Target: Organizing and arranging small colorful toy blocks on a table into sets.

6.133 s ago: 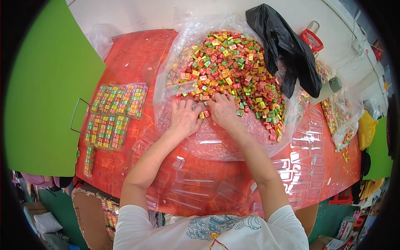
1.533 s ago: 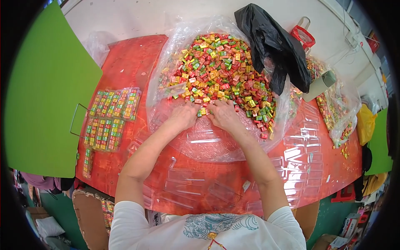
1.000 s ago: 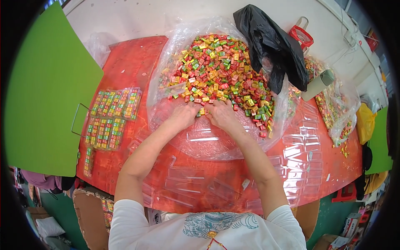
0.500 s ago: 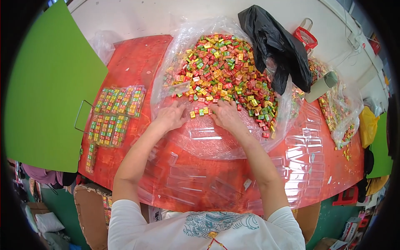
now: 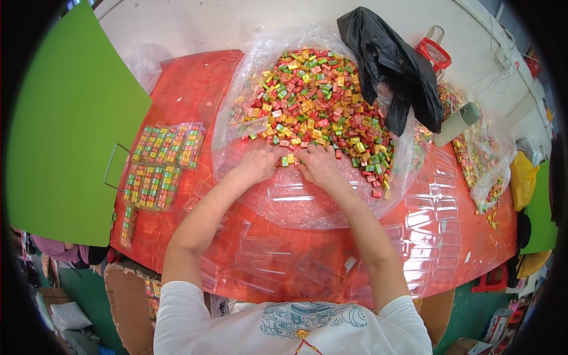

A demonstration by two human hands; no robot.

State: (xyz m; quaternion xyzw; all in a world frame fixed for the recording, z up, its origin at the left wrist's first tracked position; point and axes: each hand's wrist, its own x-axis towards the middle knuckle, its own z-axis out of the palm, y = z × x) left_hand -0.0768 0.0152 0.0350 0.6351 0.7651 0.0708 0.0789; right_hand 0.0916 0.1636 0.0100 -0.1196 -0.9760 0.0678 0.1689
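Small wrapped pieces (image 5: 289, 160) in red, yellow and green, their print too small to read, sit in a short row between the left hand (image 5: 259, 164) and right hand (image 5: 320, 165); each bends its fingers at one end, though I cannot tell whether either grips. A colourful heap (image 5: 319, 97) lies just beyond both hands, on clear plastic (image 5: 287, 210)

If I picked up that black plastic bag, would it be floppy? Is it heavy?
The black plastic bag would probably flop, since it is all creases and drooping ends. It looks thin, so it's likely light, though its inside is hidden. Lifting it might nudge the clear plastic bag, because it seems to overlap that bag's edge.
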